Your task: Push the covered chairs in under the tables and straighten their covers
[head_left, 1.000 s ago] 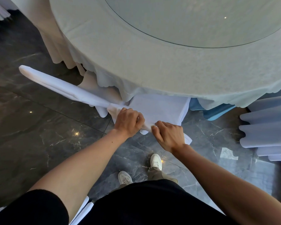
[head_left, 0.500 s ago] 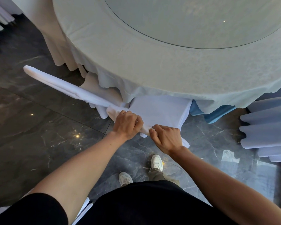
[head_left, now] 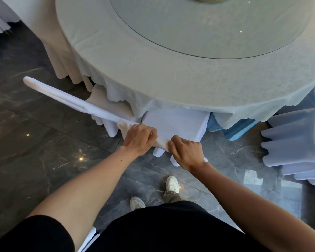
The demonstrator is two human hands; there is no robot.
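Hardly anything has moved in the last second: my view has tipped up to take in more of the table, and both hands stay clamped on the chair back.

I see the round table (head_left: 171, 84) under a pale tablecloth filling the upper frame, with a glass turntable (head_left: 207, 24) on it. Dark marble floor (head_left: 35, 142) lies below.

On the right stands a chair in a pleated white cover (head_left: 295, 142), apart from the table. A neighbouring chair back (head_left: 71, 100) runs as a long white bar away to the left.

The covered chair (head_left: 173, 122) I am working on has its seat partly under the tablecloth's hem, its back top towards me. A blue cloth (head_left: 233, 131) shows just to the right of it.

The left hand (head_left: 140, 138) curls over the back top, fingers pressed together and bunching the white cover (head_left: 162, 142). The right hand (head_left: 186, 153), just beside it, grips the same edge with curled fingers.

Two white shoes (head_left: 172, 184) stand on the floor below.
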